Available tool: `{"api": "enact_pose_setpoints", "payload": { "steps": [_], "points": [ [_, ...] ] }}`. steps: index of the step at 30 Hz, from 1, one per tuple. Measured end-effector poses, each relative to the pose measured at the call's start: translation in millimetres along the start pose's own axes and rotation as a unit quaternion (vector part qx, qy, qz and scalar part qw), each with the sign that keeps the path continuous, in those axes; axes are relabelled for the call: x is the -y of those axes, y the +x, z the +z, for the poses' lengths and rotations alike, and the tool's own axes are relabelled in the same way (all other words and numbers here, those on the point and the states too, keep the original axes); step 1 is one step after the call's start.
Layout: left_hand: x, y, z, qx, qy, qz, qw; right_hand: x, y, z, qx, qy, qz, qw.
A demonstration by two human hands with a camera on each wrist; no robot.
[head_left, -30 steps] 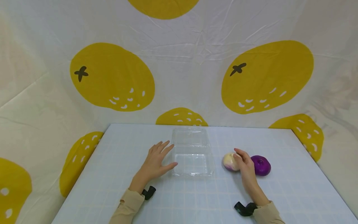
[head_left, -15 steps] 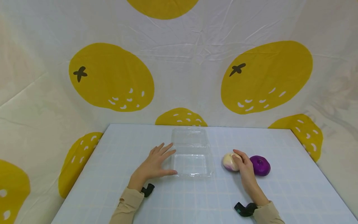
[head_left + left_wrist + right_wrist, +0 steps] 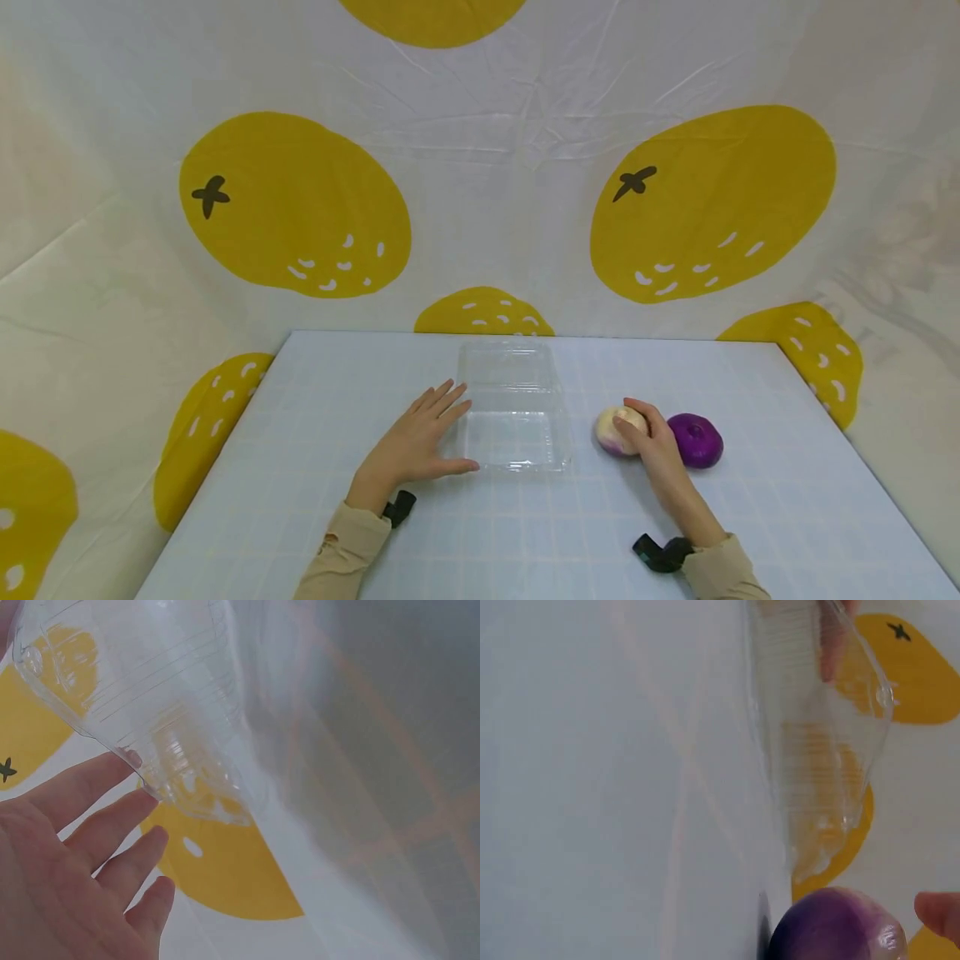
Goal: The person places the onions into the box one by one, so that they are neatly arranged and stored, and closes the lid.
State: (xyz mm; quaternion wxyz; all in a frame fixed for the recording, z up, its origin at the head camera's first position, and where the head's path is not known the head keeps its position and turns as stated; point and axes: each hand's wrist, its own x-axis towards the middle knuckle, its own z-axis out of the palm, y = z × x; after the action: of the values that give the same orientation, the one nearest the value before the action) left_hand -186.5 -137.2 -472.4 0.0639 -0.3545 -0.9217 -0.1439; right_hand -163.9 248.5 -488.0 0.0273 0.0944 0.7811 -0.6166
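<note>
A white-and-purple turnip (image 3: 615,431) rests on the table under my right hand (image 3: 660,446). The index finger reaches past its far side in the head view. In the right wrist view, a fingertip (image 3: 941,915) shows a gap from the turnip. Right beside that hand sits a round, deep purple vegetable (image 3: 697,442) with a dimple on top. My left hand (image 3: 412,446) is spread, its fingertips right at the left edge of a clear plastic clamshell box (image 3: 513,437), which lies unfolded with its lid at the back. In the left wrist view the box rim (image 3: 142,780) meets the fingertips.
The table (image 3: 480,533) has a pale blue checked cover. Behind it hangs a whitish cloth (image 3: 495,208) printed with big yellow fruit. Each wrist carries a small black camera mount, one on the left (image 3: 400,508) and one on the right (image 3: 662,553).
My right thumb has extended further left over the turnip. My left thumb has lowered toward the box's near left corner, spreading that hand wider. The box and vegetables stay in place.
</note>
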Motion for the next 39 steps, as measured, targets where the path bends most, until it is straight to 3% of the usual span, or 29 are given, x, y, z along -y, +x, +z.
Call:
{"api": "enact_pose_setpoints", "payload": {
  "steps": [6, 11, 22, 39],
  "points": [
    [-1.8, -0.6, -0.9, -0.015, 0.002, 0.011, 0.9998, 0.9, -4.5, -3.8, 0.022, -0.107, -0.01, 0.994],
    [-2.9, -0.4, -0.6, -0.012, 0.01, 0.008, 0.9998, -1.1, -2.7, -4.0, 0.013, -0.142, -0.031, 0.9893],
    [-3.6, 0.3, -2.2, -0.009, 0.019, 0.013, 0.9997, -2.1, -1.5, -5.2, 0.007, -0.142, -0.025, 0.9895],
    [-6.6, 0.3, -4.8, 0.018, 0.016, -0.012, 0.9997, -1.5, -0.8, -4.4, 0.007, -0.128, -0.019, 0.9915]
  ]
}}
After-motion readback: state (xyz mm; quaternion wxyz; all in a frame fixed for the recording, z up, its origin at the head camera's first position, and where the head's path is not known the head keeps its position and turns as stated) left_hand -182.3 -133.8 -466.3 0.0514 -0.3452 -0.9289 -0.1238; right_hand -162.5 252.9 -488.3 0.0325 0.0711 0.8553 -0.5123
